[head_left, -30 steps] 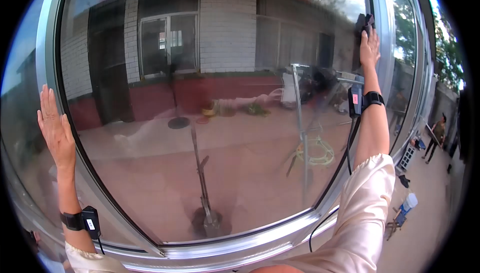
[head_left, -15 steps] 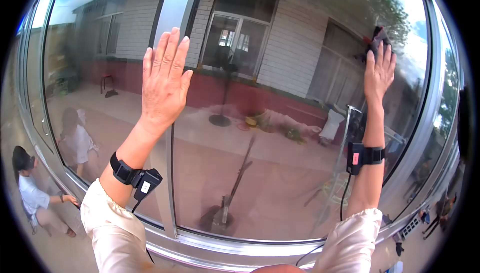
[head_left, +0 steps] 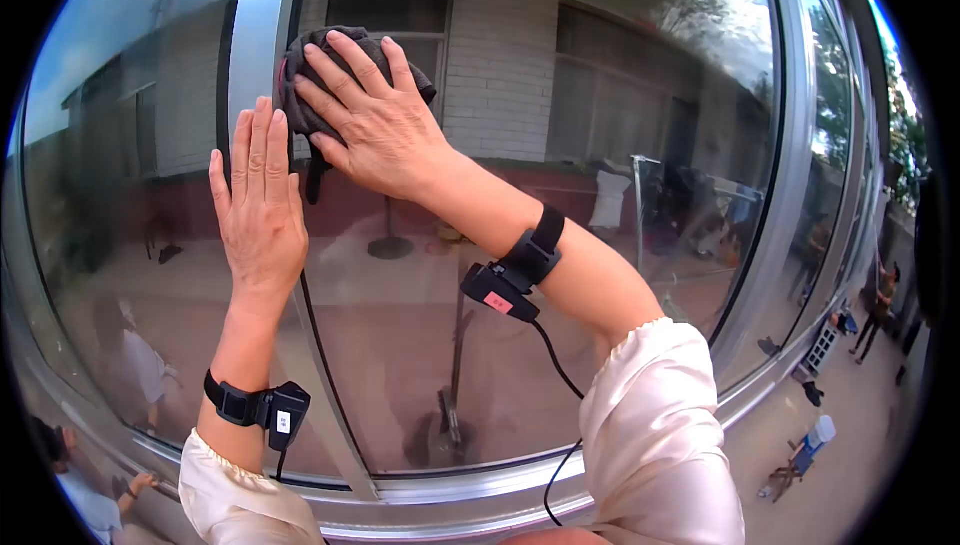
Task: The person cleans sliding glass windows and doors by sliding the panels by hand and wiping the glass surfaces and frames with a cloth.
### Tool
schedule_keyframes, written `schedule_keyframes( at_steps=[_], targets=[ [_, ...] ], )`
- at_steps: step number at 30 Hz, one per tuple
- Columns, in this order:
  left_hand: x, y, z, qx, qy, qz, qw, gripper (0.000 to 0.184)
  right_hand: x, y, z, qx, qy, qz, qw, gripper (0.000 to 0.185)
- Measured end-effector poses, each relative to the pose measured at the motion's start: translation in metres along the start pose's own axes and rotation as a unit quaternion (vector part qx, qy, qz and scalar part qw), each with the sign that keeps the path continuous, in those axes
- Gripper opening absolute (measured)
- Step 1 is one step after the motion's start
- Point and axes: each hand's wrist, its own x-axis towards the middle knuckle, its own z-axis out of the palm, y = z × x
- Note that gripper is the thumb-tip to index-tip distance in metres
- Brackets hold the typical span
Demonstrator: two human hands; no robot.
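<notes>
My right hand [head_left: 385,130] presses a dark cloth [head_left: 296,70] against the large glass pane [head_left: 560,335], close to the upright metal frame bar [head_left: 262,25]. Its fingers are spread over the cloth, and a loose end hangs below the palm. Just lower and to the left, my left hand [head_left: 262,230] lies flat over the frame bar, fingers stretched, holding nothing. Black strapped devices sit on both forearms, one on the left [head_left: 285,415] and one on the right [head_left: 502,293]; a cable runs from each.
A metal sill [head_left: 470,485] runs below the panes. At the lower left, a person [head_left: 90,490] has a hand near the frame. To the right are a folding stool [head_left: 800,460] and another person [head_left: 877,310]. The glass reflects a brick building and yard.
My right hand has swept the cloth leftward across the glass, from the upper right to the frame bar. The view has turned right, and my left hand sits lower and further left in it.
</notes>
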Motion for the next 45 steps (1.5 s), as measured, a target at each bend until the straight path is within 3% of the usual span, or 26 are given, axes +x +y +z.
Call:
schedule_keyframes(
  at_steps=[1, 4, 9, 14, 18, 24, 27, 32, 35, 38, 41, 45],
  targets=[
    [0.000, 0.001, -0.002, 0.017, -0.010, 0.001, 1.000, 0.052, -0.004, 0.017, -0.009, 0.005, 0.001, -0.028, 1.000, 0.050],
    [-0.001, 0.002, -0.001, 0.051, -0.016, 0.003, 0.999, 0.053, -0.007, 0.103, -0.036, -0.105, 0.053, 0.014, 0.993, 0.047],
    [0.002, -0.001, 0.001, 0.076, 0.009, 0.027, 0.997, 0.049, -0.036, 0.272, -0.119, -0.213, 0.039, 0.177, 0.960, 0.055],
    [0.005, -0.004, 0.004, 0.089, 0.025, 0.032, 0.995, 0.049, -0.092, 0.395, -0.184, -0.269, 0.017, 0.315, 0.910, 0.058],
    [0.007, -0.005, 0.003, 0.117, 0.030, 0.040, 0.992, 0.049, -0.167, 0.502, -0.229, -0.269, 0.073, 0.349, 0.895, 0.063],
    [0.006, -0.002, 0.003, 0.096, 0.037, 0.025, 0.994, 0.050, -0.271, 0.489, -0.290, -0.280, 0.012, 0.551, 0.786, 0.065],
    [0.006, -0.001, 0.002, 0.086, 0.035, 0.027, 0.995, 0.053, -0.299, 0.464, -0.297, -0.308, -0.024, 0.508, 0.804, 0.062],
    [0.005, 0.004, 0.000, 0.074, 0.043, 0.013, 0.996, 0.053, -0.337, 0.413, -0.276, -0.275, 0.027, 0.556, 0.784, 0.059],
    [0.001, 0.007, 0.000, 0.058, 0.032, 0.004, 0.998, 0.057, -0.345, 0.384, -0.250, -0.284, 0.023, 0.492, 0.823, 0.059],
    [0.001, 0.010, -0.001, 0.044, 0.031, 0.004, 0.999, 0.058, -0.266, 0.314, -0.214, -0.230, 0.036, 0.431, 0.872, 0.056],
    [0.000, 0.010, 0.002, 0.026, 0.029, 0.012, 0.999, 0.054, -0.178, 0.271, -0.163, -0.210, 0.068, 0.279, 0.934, 0.059],
    [0.001, 0.016, 0.001, 0.025, 0.015, 0.022, 0.999, 0.060, -0.055, 0.198, -0.093, -0.188, 0.079, 0.184, 0.962, 0.057]
  ],
)
